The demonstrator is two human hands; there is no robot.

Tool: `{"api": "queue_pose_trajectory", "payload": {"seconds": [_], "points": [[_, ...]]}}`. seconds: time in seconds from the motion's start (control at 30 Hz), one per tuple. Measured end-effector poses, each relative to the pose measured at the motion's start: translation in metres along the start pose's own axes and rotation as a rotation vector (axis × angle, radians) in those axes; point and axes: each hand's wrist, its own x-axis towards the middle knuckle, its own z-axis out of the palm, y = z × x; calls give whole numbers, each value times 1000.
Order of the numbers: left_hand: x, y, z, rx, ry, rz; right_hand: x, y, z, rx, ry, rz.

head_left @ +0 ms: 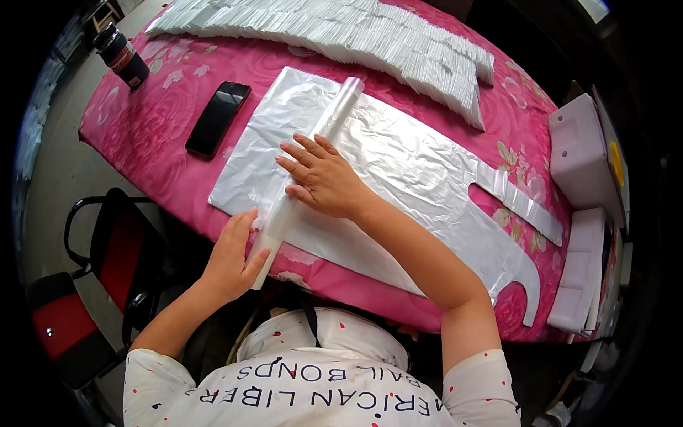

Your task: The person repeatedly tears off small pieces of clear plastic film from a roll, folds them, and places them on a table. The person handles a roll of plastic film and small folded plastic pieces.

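Note:
A stack of thin white plastic carrier bags (pixel 405 153) lies flat on the table, its cut handle loops toward the right. Across its left part runs a long, pale, shiny tube (pixel 343 103) that looks like a rod or a roll of film. My right hand (pixel 320 174) rests palm down on the middle of this tube, fingers spread. At the tube's near end, past the table edge, my left hand (pixel 235 249) is beside it. Its thumb touches the tube, while its fingers stretch out apart along the left side. What lies under my right palm is hidden.
A pink flowered cloth (pixel 142 142) covers the table. Left of the bags lies a black phone (pixel 218 119); a dark jar (pixel 122 57) stands beyond it. Folded white bags (pixel 341 32) line the far side. White foam boxes (pixel 580 139) stand right; a red-and-black chair (pixel 117 256) stands left.

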Motion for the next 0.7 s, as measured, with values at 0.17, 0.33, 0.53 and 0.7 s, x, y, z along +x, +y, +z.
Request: {"api": "queue_pose_trajectory", "payload": {"seconds": [0.17,0.33,0.53,0.7], "points": [[2,3,3,255,20,-163,53,-23,33,-11,60,199],[1,-4,-9,-131,-43,-336,54,-39,49,184,440,503],[-6,26,0,-1115,-253,-354,24,-48,20,1334,754,704],[-1,54,-1,-1570,-655,-250,-13,-63,-48,1994,545,314]]}}
